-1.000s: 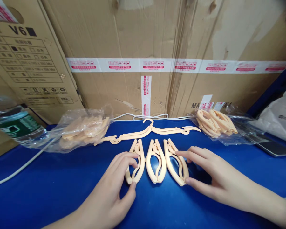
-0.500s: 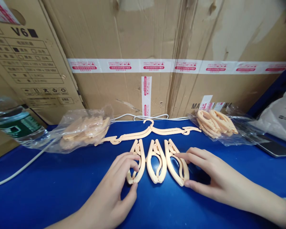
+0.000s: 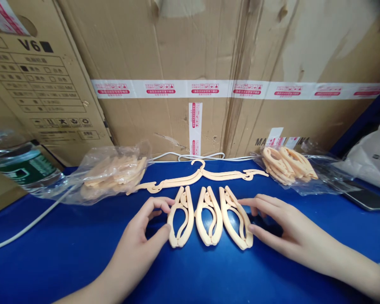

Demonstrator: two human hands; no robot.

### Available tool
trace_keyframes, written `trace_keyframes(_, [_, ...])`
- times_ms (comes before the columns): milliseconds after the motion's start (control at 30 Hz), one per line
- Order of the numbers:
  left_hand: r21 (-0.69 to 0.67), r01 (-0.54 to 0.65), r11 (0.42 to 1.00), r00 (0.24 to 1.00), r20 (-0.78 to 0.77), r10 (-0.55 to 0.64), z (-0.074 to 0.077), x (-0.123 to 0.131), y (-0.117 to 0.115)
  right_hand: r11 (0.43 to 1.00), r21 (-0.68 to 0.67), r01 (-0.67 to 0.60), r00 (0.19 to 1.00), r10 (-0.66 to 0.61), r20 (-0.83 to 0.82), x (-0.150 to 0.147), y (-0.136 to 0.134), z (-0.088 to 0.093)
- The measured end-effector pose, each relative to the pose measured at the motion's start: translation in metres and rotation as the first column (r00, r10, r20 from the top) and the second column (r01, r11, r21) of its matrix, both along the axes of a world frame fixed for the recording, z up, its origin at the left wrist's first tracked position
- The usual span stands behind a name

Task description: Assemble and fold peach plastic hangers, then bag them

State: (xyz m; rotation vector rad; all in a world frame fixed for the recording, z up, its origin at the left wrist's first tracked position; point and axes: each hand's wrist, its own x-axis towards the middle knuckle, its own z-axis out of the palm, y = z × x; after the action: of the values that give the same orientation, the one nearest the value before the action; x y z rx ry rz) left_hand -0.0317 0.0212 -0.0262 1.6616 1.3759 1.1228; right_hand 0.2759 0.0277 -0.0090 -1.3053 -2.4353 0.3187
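Observation:
Three folded cream travel hangers lie in a row on the blue tabletop: a left folded hanger (image 3: pixel 190 215), a middle folded hanger (image 3: pixel 199 219) and a right folded hanger (image 3: pixel 225 215). My left hand (image 3: pixel 138 236) rests at the outer edge of the left one, fingertips and thumb touching its side, fingers apart. On the other side, my right hand (image 3: pixel 285 221) has its index fingertip and thumb against the right hanger's outer edge, also with fingers apart. Behind the row, an unfolded hanger (image 3: pixel 180 181) lies spread wide with its hook pointing away.
Clear plastic bags hold more folded hangers at left (image 3: pixel 114 171) and right (image 3: pixel 293 162). A water bottle (image 3: pixel 25 164) and white cable (image 3: pixel 34 223) are at left. A dark phone (image 3: pixel 365 198) and white bag (image 3: pixel 375 156) sit at right. Cardboard boxes (image 3: pixel 164 50) stand behind.
My left hand has moved left, from over the left folded hanger to its outer edge. My right hand stays beside the right folded hanger, almost unmoved.

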Motion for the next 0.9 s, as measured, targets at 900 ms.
trace_keyframes(900, [-0.015, 0.008, 1.0, 1.0, 0.005, -0.007, 0.0013, 0.0003, 0.0003, 1.0, -0.02, 0.018, 0.998, -0.02, -0.067, -0.0005, 0.0023, -0.0006])
